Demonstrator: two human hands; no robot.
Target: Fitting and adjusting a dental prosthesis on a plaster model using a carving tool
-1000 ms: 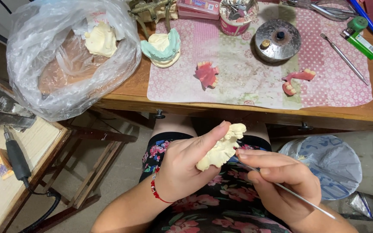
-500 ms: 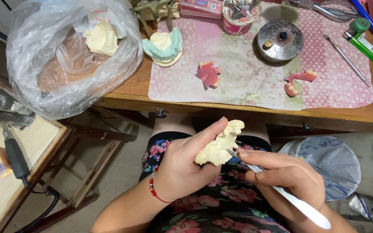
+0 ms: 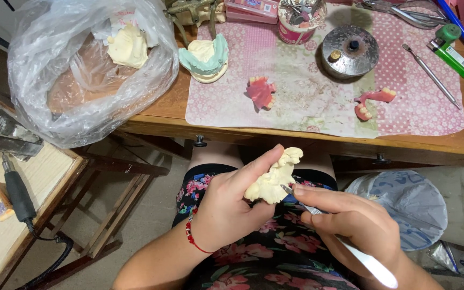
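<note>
Cream cast (image 3: 273, 177) held over lap, clamped between thumb and fingers of left hand (image 3: 226, 209). Metal tool (image 3: 345, 247) gripped pen-style in closed right hand (image 3: 355, 225); tip set against cast's lower edge. Pink dentures (image 3: 260, 92) laid on mat (image 3: 318, 113) above; plastic bag (image 3: 81, 64) at left.

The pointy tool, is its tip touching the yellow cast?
Touching. The head view shows the tool, held in the right hand, with its tip meeting the cast with no gap.
</note>
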